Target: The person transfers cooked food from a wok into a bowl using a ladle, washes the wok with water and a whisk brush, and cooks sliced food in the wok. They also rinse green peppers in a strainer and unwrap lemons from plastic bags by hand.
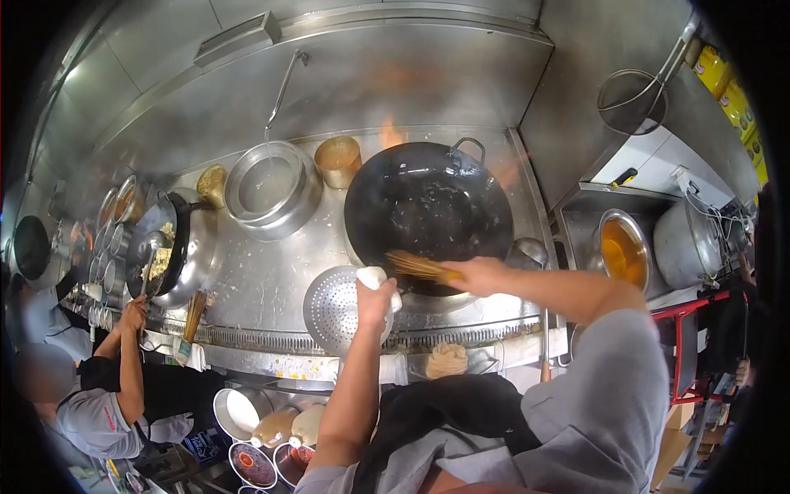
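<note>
A large black wok (428, 206) sits over a burner, with flame showing behind its far rim. My right hand (481, 277) is closed around a bamboo wok brush (418, 267), its bristles over the near side of the wok. My left hand (376, 303) is closed on a folded white cloth (372, 277) at the wok's near left edge. Whatever lies under the cloth is hidden. Beneath and left of that hand lies a round perforated strainer (327, 311). A ladle (528, 253) rests to the right of the wok.
Left of the wok stand a metal pot (311, 198) under a tap (276, 103) and a brass-coloured container (338, 162). A co-worker (99, 412) cooks at another wok (193, 247) on the far left. At right are a bowl of orange liquid (623, 251) and a hanging mesh skimmer (632, 100).
</note>
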A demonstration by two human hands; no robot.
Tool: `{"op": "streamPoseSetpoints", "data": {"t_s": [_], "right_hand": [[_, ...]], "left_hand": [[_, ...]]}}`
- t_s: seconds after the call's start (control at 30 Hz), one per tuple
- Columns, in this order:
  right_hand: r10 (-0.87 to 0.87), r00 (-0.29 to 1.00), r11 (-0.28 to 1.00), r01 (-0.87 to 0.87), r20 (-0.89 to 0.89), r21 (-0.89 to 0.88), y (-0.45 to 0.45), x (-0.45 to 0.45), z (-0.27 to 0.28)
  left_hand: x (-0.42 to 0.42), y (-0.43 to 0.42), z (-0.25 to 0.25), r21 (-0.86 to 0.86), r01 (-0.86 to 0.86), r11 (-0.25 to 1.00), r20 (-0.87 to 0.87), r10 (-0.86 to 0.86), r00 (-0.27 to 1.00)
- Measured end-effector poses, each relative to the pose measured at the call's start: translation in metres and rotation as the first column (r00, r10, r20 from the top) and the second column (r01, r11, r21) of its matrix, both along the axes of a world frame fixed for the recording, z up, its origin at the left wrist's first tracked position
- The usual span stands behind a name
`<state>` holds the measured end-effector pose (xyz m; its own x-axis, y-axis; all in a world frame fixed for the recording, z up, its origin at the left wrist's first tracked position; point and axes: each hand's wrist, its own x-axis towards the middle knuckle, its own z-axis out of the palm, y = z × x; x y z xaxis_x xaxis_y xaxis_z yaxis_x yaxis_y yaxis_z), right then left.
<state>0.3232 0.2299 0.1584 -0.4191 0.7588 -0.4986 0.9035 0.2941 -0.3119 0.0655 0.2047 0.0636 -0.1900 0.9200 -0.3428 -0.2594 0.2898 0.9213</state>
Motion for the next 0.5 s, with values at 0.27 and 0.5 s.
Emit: {"op": "streamPoseSetpoints", "data": {"t_s": [0.27, 0.5], "right_hand": [[-0.300, 0.946, 0.880, 0.324, -0.122, 0.347, 0.127, -0.031, -0.064], [-0.052, 0.971, 0.995, 0.030, 0.233, 0.099, 0.040, 0.030, -0.011]], "left_hand": [[-0.009, 0.004, 0.004, -0.056, 0.126, 0.990, -0.207, -0.135, 0.969], [0.001, 0.004, -0.010, 0.068, -0.020, 0.997, -0.277, 0.038, 0.960]]}}
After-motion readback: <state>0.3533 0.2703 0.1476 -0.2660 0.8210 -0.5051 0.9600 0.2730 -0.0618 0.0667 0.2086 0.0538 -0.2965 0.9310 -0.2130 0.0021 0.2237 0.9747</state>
